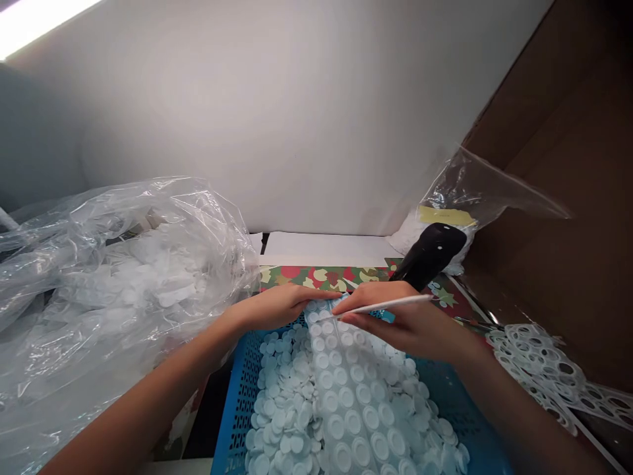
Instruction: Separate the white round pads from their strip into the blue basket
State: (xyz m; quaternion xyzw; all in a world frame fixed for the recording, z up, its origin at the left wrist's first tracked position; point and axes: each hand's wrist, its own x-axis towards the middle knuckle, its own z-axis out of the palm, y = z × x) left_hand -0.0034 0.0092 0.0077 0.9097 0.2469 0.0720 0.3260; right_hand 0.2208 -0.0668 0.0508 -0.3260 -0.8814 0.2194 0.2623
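Observation:
Down the middle lies a long translucent sheet (346, 397) with rows of round white pieces set in it. Beneath it, loose white discs (284, 402) fill a blue plastic basket (233, 412). My left hand (277, 305) grips the far left corner of the sheet, its index finger stretched along the far edge. Between the thumb and fingers of my right hand (403, 323) is a thin white stick (400, 302), its near-left end close to the upper rows. The stick's tip is partly hidden by my fingers, so I cannot see what it touches.
A large clear plastic bag (148, 284) of white pieces bulges on the left. Behind my right hand rises a black object (429, 256), before another clear bag (448, 198) with a yellow label. White ring-shaped pieces (544, 366) lie at right, by a brown cardboard wall (568, 165).

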